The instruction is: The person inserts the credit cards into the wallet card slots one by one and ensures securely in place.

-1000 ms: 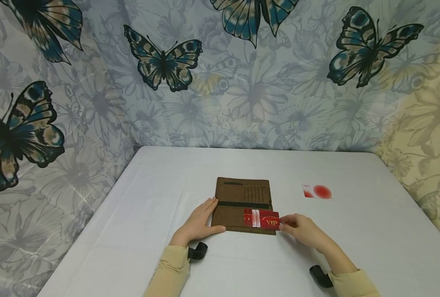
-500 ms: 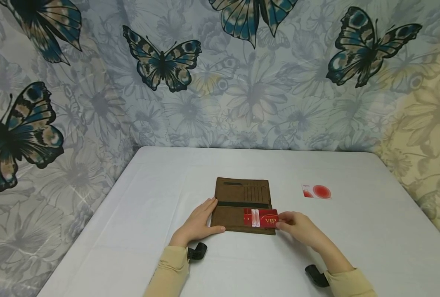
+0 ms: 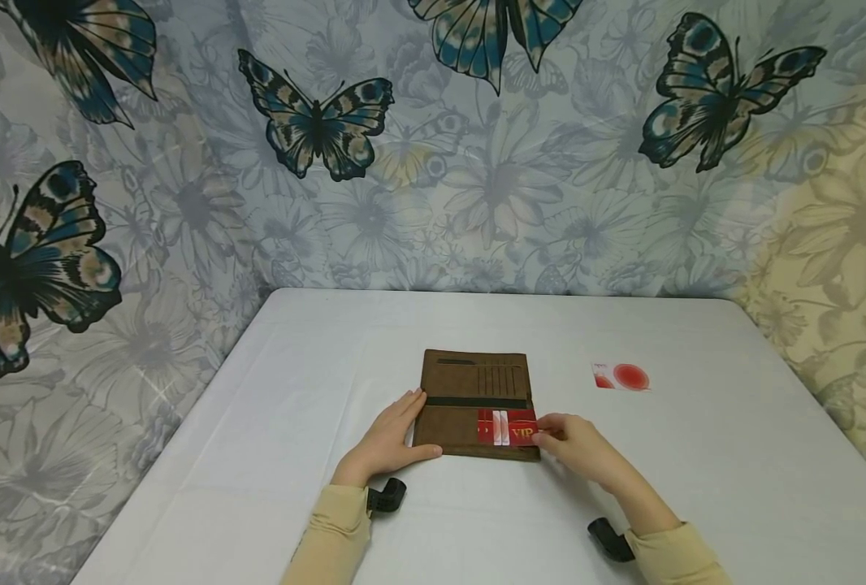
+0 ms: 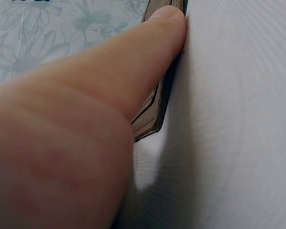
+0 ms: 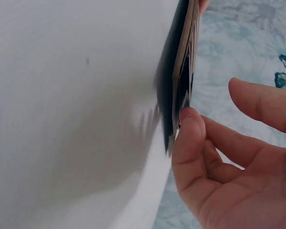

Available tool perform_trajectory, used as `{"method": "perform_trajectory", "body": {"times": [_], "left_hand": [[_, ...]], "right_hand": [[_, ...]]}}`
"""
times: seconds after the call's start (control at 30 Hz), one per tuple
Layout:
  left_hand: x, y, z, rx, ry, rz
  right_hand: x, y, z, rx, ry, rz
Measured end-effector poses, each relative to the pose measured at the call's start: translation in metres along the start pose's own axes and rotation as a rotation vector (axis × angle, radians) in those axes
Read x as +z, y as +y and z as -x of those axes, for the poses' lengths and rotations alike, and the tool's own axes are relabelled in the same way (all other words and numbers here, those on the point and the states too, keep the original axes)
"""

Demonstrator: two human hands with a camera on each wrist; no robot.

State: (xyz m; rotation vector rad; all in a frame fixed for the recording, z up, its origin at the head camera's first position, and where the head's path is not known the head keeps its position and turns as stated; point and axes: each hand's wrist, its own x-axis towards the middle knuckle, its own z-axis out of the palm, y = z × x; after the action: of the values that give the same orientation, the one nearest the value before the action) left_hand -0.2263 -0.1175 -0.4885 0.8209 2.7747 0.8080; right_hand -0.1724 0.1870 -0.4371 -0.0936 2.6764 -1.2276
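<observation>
An open brown wallet lies on the white table, its upper half showing a row of card slots. My left hand rests against its left edge, fingers extended and thumb on the near corner. A red VIP card with white stripes lies at the lower right part of the wallet, its left end apparently under the leather. My right hand pinches the card's right end. In the right wrist view, the wallet's layered edge shows edge-on beside my right fingertips; the card itself is hard to make out there.
A white card with a red circle lies flat on the table, to the right of the wallet. Behind the table stands a wall with butterfly and flower patterns. Black wrist cameras are on both wrists.
My right hand has moved left, pushing the VIP card further into the wallet, so less of the card shows. My left hand stays in place on the wallet.
</observation>
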Motion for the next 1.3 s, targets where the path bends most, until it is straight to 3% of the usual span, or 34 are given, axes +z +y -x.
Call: {"method": "perform_trajectory", "body": {"times": [0.77,1.3], "left_hand": [[0.0,-0.002,-0.001,0.001,0.0,0.006],[0.001,-0.002,-0.001,0.001,0.006,0.015]], "right_hand": [[0.011,-0.004,-0.001,-0.104,0.028,-0.041],[0.014,0.0,-0.001,-0.114,-0.024,-0.033]]}}
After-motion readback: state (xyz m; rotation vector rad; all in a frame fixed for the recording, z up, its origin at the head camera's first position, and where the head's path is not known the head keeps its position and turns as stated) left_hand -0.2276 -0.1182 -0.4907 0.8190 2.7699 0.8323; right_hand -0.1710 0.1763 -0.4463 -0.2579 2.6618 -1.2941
